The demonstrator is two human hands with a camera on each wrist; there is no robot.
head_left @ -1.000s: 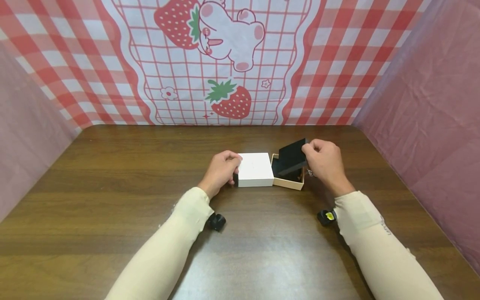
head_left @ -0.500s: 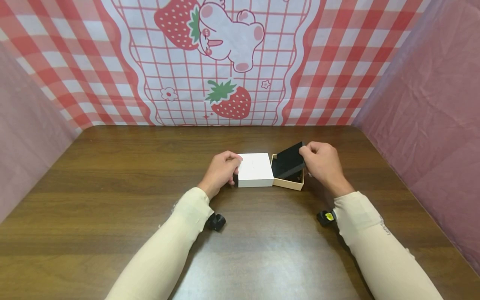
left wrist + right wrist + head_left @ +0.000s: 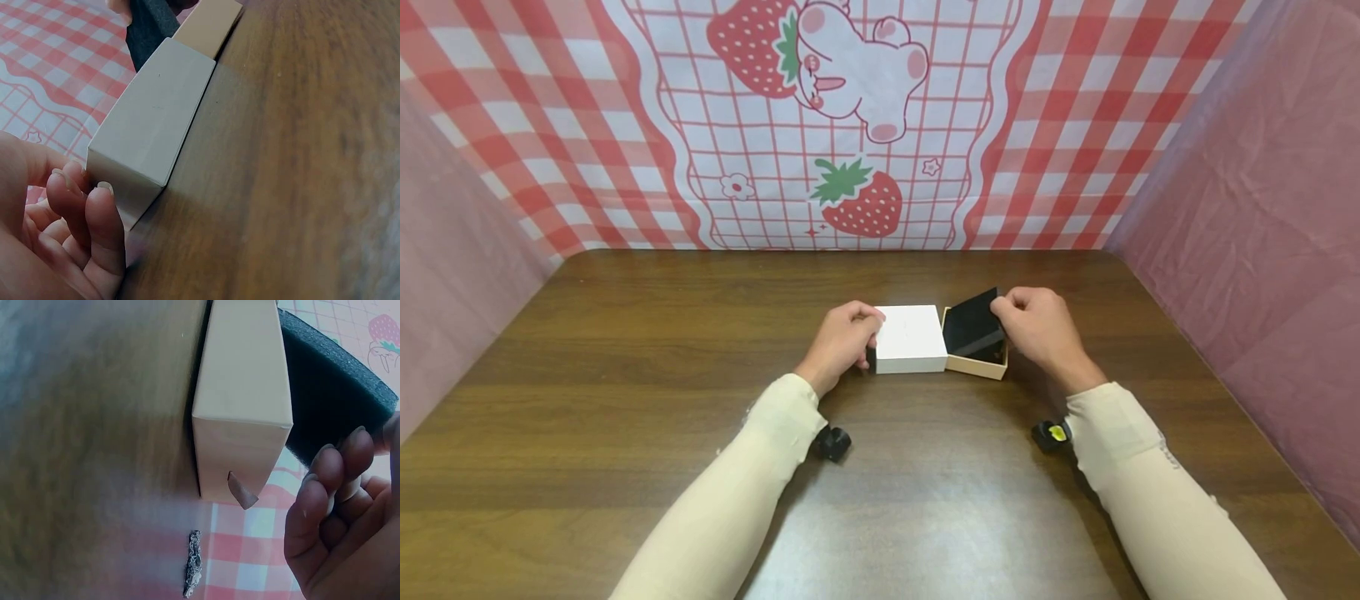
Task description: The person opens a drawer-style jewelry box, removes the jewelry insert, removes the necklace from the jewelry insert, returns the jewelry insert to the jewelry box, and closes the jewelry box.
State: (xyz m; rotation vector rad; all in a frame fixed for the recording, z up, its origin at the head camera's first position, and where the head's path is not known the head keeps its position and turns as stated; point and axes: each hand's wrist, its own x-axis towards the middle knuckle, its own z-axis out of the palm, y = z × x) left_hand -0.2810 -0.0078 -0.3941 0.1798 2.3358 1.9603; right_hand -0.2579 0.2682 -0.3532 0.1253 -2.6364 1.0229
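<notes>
A white box sleeve (image 3: 912, 337) lies flat on the table. Out of its right end projects a tan drawer (image 3: 976, 367) with a small ribbon tab (image 3: 242, 490) on its end wall. My left hand (image 3: 844, 340) holds the sleeve at its left end, with the other fingers curled beside it. With my right hand (image 3: 1041, 327) I pinch the upper right edge of a black foam pad (image 3: 973, 325). The pad leans into the drawer, its left side low and its right side raised. What lies beneath the pad is mostly hidden.
A crumpled-looking silver piece (image 3: 194, 565) rests on the wooden table (image 3: 700, 333) beyond the drawer's tab end. Behind the table hangs a checked cloth (image 3: 1060, 125) with strawberry prints, and pink cloth (image 3: 1247, 208) flanks the right side.
My right hand has moved slightly left and down, lowering the foam pad so it tilts less and covers more of the drawer. My left hand and the sleeve have stayed put.
</notes>
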